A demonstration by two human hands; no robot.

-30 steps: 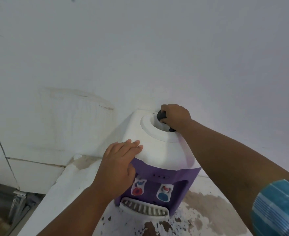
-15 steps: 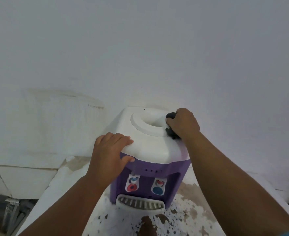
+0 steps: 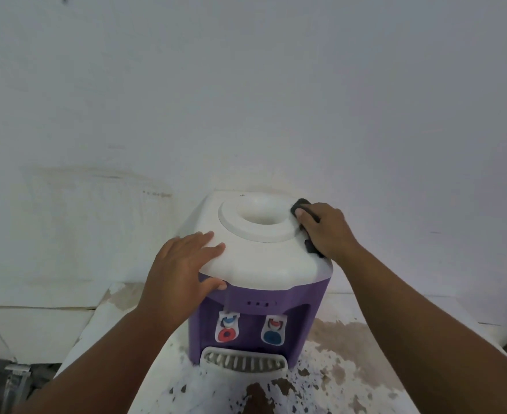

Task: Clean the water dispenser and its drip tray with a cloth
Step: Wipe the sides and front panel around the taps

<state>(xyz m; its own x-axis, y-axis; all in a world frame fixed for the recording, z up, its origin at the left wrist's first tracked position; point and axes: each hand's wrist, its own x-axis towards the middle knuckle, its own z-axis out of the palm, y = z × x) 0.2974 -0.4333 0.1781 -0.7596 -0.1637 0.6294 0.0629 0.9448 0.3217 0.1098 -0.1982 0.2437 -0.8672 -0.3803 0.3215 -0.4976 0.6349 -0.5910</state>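
Two hands on dispenser [image 3: 258, 264]; left hand [image 3: 183, 270] flat, fingers spread – right hand [image 3: 327, 231] clamping cloth [image 3: 301, 204]

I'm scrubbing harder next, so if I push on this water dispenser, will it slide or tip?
Likely light: the water dispenser carries no bottle. It could slide or rock on the flaking counter, which may be why the left hand braces its top while the right hand presses the dark cloth.

No words, brand names or numbers can be read anywhere. The water dispenser [image 3: 258, 294] carries only red and blue tap markings, without legible lettering.
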